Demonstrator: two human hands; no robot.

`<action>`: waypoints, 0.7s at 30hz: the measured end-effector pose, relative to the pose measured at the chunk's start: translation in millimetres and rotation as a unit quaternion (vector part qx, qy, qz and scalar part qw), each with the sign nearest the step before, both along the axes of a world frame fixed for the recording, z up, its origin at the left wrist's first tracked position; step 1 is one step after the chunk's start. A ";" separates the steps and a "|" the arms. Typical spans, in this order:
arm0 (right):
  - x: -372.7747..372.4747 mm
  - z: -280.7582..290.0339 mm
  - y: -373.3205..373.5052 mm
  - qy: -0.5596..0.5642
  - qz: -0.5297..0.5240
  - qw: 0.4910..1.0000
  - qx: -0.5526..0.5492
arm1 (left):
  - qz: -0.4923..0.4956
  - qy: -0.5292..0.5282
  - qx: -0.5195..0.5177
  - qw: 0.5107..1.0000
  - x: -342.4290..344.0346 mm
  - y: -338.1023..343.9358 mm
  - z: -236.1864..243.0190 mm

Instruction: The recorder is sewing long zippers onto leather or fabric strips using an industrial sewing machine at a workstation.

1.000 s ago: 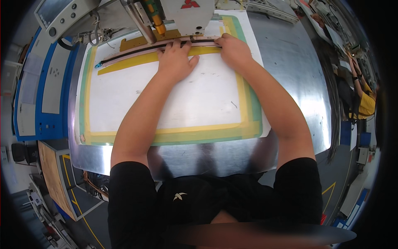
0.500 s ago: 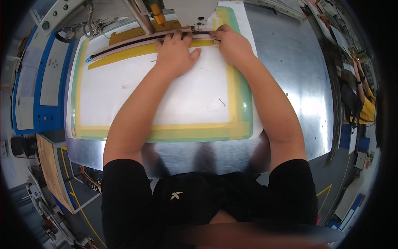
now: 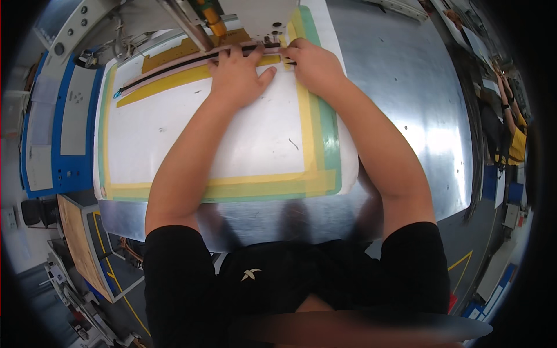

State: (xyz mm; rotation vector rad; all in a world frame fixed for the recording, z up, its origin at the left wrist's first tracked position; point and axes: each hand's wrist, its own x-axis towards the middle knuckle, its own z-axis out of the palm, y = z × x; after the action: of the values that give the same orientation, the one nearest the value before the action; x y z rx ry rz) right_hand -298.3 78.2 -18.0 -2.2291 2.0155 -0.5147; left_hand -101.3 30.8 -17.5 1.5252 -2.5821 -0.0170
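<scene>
A long black strip (image 3: 174, 70), perhaps a zipper, runs along a pale pink band on a white board (image 3: 232, 145) edged with yellow and green tape. Its left end is bright blue. Just in front lies a flat yellow strip (image 3: 168, 87). My left hand (image 3: 237, 76) rests palm down across these strips, fingers spread. At their right end my right hand (image 3: 313, 65) is closed, thumb and fingers pinched together. A small dark tip shows below those fingers; what they hold is mostly hidden.
A machine head (image 3: 262, 20) with a metal post and an orange-yellow cylinder (image 3: 216, 26) hangs close above my fingers. Behind the strips lies a mustard-coloured plate (image 3: 180, 52). The shiny metal table (image 3: 400, 116) extends right. A blue control cabinet (image 3: 72, 145) stands left; another person is far right.
The white board has slid a little left under the machine head, with the strips and both my hands. The view has also tilted slightly. Both hands keep their poses.
</scene>
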 end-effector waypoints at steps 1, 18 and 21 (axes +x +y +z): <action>-1.2 -2.1 -0.2 -0.014 0.013 1.000 -0.013 | -0.005 0.000 -0.023 1.000 -0.2 0.7 -1.8; -12.5 12.2 9.0 -0.029 0.015 0.999 0.007 | 0.230 0.009 -0.076 0.970 252.5 -83.5 -24.9; -15.1 13.0 7.5 -0.040 0.024 0.999 0.008 | 0.271 0.014 -0.071 0.960 293.0 -98.6 -14.5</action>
State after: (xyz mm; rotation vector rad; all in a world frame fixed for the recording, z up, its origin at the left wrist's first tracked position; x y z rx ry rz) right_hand -313.4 85.7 -4.9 -2.2049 1.9158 -0.5704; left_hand 191.7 -67.9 -31.9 2.0905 -2.0077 0.1987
